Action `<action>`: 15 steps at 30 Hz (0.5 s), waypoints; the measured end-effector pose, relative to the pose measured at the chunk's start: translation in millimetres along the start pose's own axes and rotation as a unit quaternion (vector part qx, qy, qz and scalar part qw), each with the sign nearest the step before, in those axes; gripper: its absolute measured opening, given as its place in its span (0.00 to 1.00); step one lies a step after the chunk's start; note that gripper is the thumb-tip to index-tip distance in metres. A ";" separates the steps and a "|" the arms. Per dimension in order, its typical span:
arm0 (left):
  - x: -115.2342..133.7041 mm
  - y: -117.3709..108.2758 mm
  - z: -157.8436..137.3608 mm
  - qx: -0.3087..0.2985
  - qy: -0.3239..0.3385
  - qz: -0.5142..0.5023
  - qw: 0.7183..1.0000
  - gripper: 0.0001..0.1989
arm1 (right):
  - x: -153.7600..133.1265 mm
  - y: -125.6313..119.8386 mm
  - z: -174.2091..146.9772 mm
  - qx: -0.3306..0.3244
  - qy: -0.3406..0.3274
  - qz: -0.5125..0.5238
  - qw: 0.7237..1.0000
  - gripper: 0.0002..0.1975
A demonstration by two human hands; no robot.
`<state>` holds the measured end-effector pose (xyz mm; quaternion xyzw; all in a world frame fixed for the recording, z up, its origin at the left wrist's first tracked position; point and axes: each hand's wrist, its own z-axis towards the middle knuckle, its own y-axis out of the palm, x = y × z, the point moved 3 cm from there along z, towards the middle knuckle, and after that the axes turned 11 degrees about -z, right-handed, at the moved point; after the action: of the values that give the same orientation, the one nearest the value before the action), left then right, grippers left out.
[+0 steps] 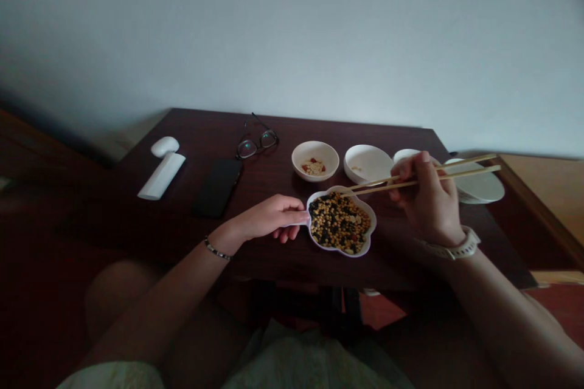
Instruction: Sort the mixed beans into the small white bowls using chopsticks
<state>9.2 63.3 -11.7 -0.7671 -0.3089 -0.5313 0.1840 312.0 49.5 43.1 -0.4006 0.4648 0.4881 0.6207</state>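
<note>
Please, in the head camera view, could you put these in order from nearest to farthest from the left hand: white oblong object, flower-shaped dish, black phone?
1. Flower-shaped dish: its handle is held in the left hand.
2. Black phone: to the left of that hand.
3. White oblong object: farther left, past the phone.

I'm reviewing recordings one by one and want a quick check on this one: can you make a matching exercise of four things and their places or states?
1. Left hand
2. Right hand
3. Phone
4. Glasses

A. a flat black slab on the table
B. holds the chopsticks
C. just beyond the phone
D. grips the dish

Pairs: 1-D, 2-B, 3-A, 4-C
</note>
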 end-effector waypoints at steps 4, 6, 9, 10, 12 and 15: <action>-2.9 -1.1 0.4 0.008 -0.009 0.008 1.000 0.20 | -7.2 -11.1 -10.0 -0.046 0.028 -0.092 0.994 0.24; -2.8 -1.0 0.4 0.010 -0.015 0.007 1.000 0.21 | -10.5 -14.2 -13.4 -0.070 0.032 -0.134 0.988 0.25; -0.9 -0.6 0.2 0.011 -0.019 0.006 1.000 0.21 | -14.0 -14.9 -16.2 -0.109 0.023 -0.175 0.978 0.26; -0.2 -0.5 0.1 0.011 -0.019 0.006 1.000 0.21 | -14.6 -14.5 -16.5 -0.117 0.017 -0.188 0.975 0.26; 1.1 -0.3 0.0 0.010 -0.021 0.007 1.000 0.22 | -14.7 -13.4 -16.8 -0.122 0.006 -0.213 0.969 0.26; 1.6 -0.2 -0.1 0.007 -0.019 0.007 1.000 0.22 | -13.0 -11.5 -16.7 -0.116 -0.009 -0.227 0.967 0.26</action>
<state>9.4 63.8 -10.2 -0.7781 -0.3104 -0.5130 0.1872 319.0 28.2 52.1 -0.5602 0.2962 0.3887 0.6688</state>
